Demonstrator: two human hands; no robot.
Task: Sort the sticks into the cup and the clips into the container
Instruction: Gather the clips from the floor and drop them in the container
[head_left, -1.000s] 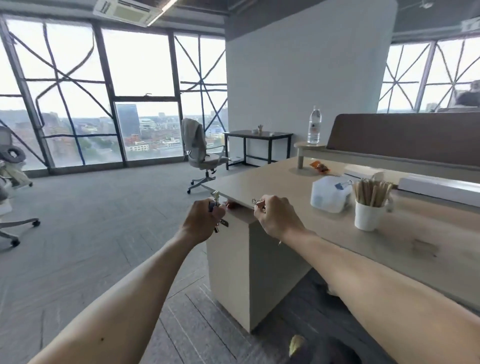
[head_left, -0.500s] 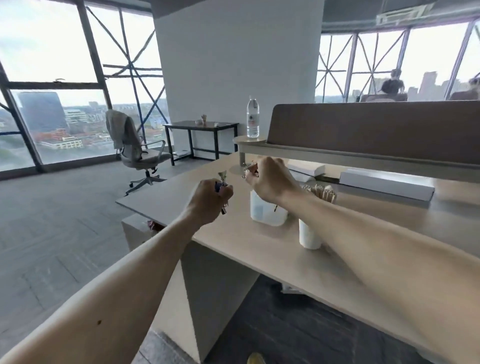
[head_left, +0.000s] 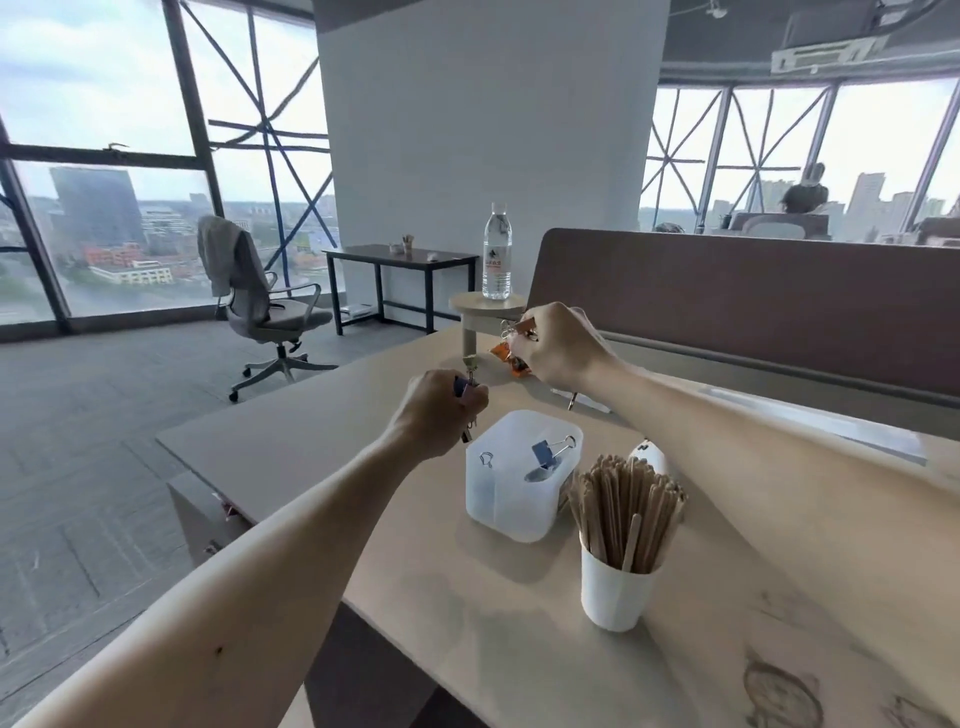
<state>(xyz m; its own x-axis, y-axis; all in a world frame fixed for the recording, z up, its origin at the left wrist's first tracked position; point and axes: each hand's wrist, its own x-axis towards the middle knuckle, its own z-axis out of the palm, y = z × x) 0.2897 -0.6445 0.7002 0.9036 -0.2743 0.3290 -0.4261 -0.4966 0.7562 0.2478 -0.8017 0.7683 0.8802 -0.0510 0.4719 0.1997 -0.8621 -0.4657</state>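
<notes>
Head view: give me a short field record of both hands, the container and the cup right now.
left hand: grips a bunch of clips over the desk, just left of the container
right hand: fingers pinch an orange-brown clip, held up beyond the container
container: translucent, open top, standing on the desk; a blue clip shows inside
cup: white, upright, right of the container, packed with sticks
</notes>
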